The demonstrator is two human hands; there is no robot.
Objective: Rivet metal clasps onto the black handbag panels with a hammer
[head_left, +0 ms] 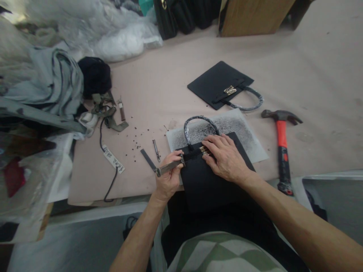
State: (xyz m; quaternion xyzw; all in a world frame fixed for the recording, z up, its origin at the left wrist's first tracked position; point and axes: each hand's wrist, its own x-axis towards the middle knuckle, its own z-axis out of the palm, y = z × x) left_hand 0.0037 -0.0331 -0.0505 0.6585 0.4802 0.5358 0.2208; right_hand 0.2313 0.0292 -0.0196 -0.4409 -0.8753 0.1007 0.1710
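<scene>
A black handbag panel lies at the table's front edge, partly over it. Its handle, wrapped in clear film, arches away from me. My left hand is closed around a metal punch, whose wide end meets the panel's dark strap near the left side. My right hand rests on the panel, thumb and fingers closed about the gold-coloured clasp. Part of that clasp is hidden under the fingers. Beneath the panel's far side lies a speckled white sheet.
Another black panel with handle and clasp lies farther back. A red-and-black claw hammer is at right. Small black bits, a slim metal tool and a dark flat strip lie left. Behind stand a cardboard box and plastic wrap.
</scene>
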